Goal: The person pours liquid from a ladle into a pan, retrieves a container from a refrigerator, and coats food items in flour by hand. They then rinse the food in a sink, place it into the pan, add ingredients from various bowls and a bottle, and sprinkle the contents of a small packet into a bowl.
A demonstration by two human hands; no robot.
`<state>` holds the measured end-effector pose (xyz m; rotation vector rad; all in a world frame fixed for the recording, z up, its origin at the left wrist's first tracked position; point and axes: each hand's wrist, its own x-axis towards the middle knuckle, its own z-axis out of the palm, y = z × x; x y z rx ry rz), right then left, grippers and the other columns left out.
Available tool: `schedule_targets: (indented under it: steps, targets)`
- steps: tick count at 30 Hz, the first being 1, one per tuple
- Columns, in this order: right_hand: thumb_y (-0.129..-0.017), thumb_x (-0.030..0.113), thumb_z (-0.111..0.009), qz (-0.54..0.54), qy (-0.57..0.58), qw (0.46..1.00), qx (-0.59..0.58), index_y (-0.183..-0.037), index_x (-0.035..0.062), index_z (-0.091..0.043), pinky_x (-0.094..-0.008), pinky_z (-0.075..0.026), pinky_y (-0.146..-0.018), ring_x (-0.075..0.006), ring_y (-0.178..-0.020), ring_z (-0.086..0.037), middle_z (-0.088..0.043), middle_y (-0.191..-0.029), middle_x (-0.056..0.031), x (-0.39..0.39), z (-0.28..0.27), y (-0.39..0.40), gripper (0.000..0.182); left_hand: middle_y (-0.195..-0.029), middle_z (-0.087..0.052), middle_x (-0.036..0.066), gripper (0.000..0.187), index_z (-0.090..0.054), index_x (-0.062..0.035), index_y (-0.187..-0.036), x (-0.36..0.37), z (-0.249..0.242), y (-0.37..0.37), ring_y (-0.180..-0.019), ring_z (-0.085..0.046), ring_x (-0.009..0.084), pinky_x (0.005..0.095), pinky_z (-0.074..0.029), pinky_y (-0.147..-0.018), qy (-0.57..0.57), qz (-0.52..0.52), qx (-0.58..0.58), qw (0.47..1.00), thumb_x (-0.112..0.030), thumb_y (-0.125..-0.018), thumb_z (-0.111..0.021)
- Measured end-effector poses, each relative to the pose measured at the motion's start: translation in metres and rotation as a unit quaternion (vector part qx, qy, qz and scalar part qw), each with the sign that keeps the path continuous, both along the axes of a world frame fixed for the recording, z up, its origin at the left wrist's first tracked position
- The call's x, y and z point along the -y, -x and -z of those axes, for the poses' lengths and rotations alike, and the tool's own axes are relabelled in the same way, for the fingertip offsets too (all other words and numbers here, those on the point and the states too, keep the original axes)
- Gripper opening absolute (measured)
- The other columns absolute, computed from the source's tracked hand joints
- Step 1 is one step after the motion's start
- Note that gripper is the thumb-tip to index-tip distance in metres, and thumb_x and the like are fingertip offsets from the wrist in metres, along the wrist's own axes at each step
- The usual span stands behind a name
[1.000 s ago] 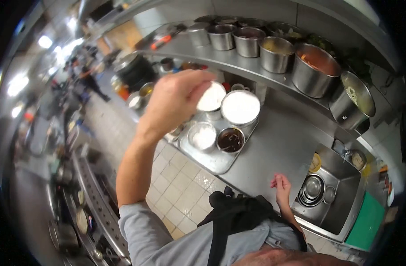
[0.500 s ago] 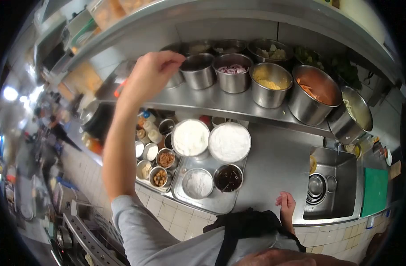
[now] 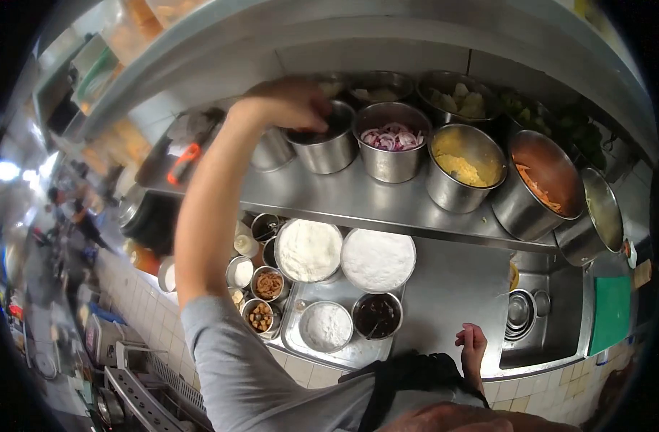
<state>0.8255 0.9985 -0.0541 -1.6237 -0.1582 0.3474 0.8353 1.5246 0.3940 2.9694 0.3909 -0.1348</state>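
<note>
My left hand (image 3: 290, 106) reaches over the raised shelf, its fingers down at the mouth of a dark-filled steel pot (image 3: 326, 153). Shadow and the pot rim hide the fingertips, so I cannot see what they hold. To the right of that pot stand a pot of sliced red onion (image 3: 392, 137), a pot of yellow chopped food (image 3: 465, 169) and a tilted pot of orange strips (image 3: 538, 189). Low over the counter, left of the sink, my right hand (image 3: 472, 344) hangs with loosely bent fingers and nothing visible in it.
On the counter tray (image 3: 347, 353) stand two tubs of white powder (image 3: 378, 259), a smaller powder bowl (image 3: 326, 327) and a dark sauce bowl (image 3: 377, 315). An orange-handled tool (image 3: 183, 164) lies at the shelf's left. Right are the sink (image 3: 549, 345) and green board (image 3: 610, 315).
My left hand has moved from beside the dark-filled pot down to its mouth. The view has shifted so the shelf pots look closer and lower. My right hand stays by the sink.
</note>
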Motion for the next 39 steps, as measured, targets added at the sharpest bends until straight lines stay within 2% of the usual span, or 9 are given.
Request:
schedule_targets:
  steps: [1, 7, 14, 16, 17, 20, 27, 32, 39]
  targets:
    - [-0.102, 0.022, -0.055, 0.003, 0.005, 1.000, -0.003, -0.106, -0.0004, -0.063, -0.0249, -0.046, -0.057, -0.0111, -0.059, -0.056, -0.062, -0.073, -0.0066, 0.000, 0.000, 0.001, 0.025, -0.088, -0.073, 0.010, 0.035, -0.073, -0.0076, -0.108, 0.003, 0.003, -0.005, -0.084, -0.069, 0.0225, 0.0352, -0.054, -0.078, -0.068, 0.062, -0.040, 0.995, -0.026, -0.078, -0.070]
    - [-0.103, 0.022, -0.054, -0.010, 0.063, 0.998, 0.006, -0.106, -0.0021, -0.063, -0.0251, -0.046, -0.057, -0.0108, -0.059, -0.056, -0.063, -0.074, -0.0072, -0.001, 0.001, 0.001, 0.026, -0.112, -0.071, 0.015, 0.052, -0.067, -0.0119, -0.122, -0.001, 0.025, -0.030, -0.101, -0.067, 0.0301, 0.0377, -0.053, -0.084, -0.054, 0.058, -0.136, 0.987, -0.031, -0.074, -0.072]
    - [-0.103, 0.020, -0.054, 0.001, 0.044, 0.999, 0.013, -0.106, -0.0028, -0.063, -0.0249, -0.046, -0.056, -0.0104, -0.059, -0.055, -0.061, -0.071, -0.0068, -0.002, 0.001, 0.001, 0.025, -0.118, -0.068, 0.015, 0.049, -0.065, -0.0113, -0.127, -0.024, 0.043, -0.027, -0.103, -0.067, 0.0271, 0.0372, -0.055, -0.084, -0.136, 0.124, -0.042, 0.982, -0.018, -0.079, -0.072]
    - [-0.103, 0.023, -0.053, -0.028, 0.055, 0.998, 0.001, -0.107, -0.0030, -0.062, -0.0254, -0.048, -0.058, -0.0115, -0.061, -0.058, -0.062, -0.075, -0.0072, -0.001, 0.007, 0.002, 0.028, -0.118, -0.068, 0.012, 0.038, -0.066, -0.0095, -0.124, -0.018, 0.021, -0.014, -0.100, -0.066, 0.0202, 0.0320, -0.058, -0.079, 0.044, 0.006, -0.006, 0.999, -0.009, -0.086, -0.067]
    - [-0.103, 0.023, -0.053, -0.031, 0.056, 0.998, 0.000, -0.107, -0.0030, -0.062, -0.0254, -0.048, -0.058, -0.0115, -0.061, -0.058, -0.062, -0.075, -0.0072, -0.002, 0.006, 0.003, 0.028, -0.118, -0.068, 0.012, 0.038, -0.066, -0.0095, -0.124, -0.022, 0.017, -0.012, -0.100, -0.066, 0.0202, 0.0320, -0.058, -0.079, 0.045, 0.003, -0.007, 0.999, -0.009, -0.086, -0.067]
    - [-0.103, 0.024, -0.054, -0.044, 0.065, 0.997, -0.004, -0.108, -0.0028, -0.062, -0.0252, -0.048, -0.059, -0.0115, -0.062, -0.058, -0.062, -0.075, -0.0071, -0.004, 0.001, 0.001, 0.028, -0.123, -0.062, 0.008, 0.029, -0.065, -0.0073, -0.121, -0.033, 0.010, -0.008, -0.102, -0.062, 0.0153, 0.0260, -0.060, -0.079, 0.249, 0.010, 0.047, 0.967, -0.008, -0.093, -0.063]
    - [-0.103, 0.024, -0.055, -0.042, 0.046, 0.998, -0.013, -0.108, -0.0021, -0.062, -0.0247, -0.047, -0.059, -0.0110, -0.062, -0.057, -0.062, -0.075, -0.0068, -0.005, 0.007, -0.001, 0.028, -0.125, -0.059, 0.007, 0.023, -0.066, -0.0067, -0.116, -0.035, 0.013, -0.006, -0.105, -0.060, 0.0152, 0.0247, -0.059, -0.083, 0.245, 0.005, 0.029, 0.969, -0.008, -0.093, -0.065]
    - [-0.103, 0.024, -0.055, -0.042, 0.044, 0.998, -0.016, -0.108, -0.0021, -0.062, -0.0249, -0.047, -0.058, -0.0112, -0.062, -0.057, -0.062, -0.075, -0.0069, -0.004, 0.012, -0.001, 0.027, -0.126, -0.059, 0.007, 0.030, -0.065, -0.0078, -0.122, -0.044, 0.019, -0.008, -0.112, -0.059, 0.0173, 0.0270, -0.057, -0.091, 0.401, -0.026, 0.090, 0.911, -0.008, -0.092, -0.065]
    - [-0.103, 0.022, -0.054, -0.034, 0.067, 0.997, -0.016, -0.107, -0.0024, -0.063, -0.0253, -0.047, -0.057, -0.0113, -0.061, -0.057, -0.062, -0.074, -0.0075, -0.005, 0.006, -0.002, 0.026, -0.126, -0.059, 0.008, 0.032, -0.064, -0.0055, -0.124, -0.044, 0.025, -0.011, -0.114, -0.058, 0.0166, 0.0284, -0.057, -0.091, 0.377, -0.026, 0.108, 0.919, -0.011, -0.092, -0.066]
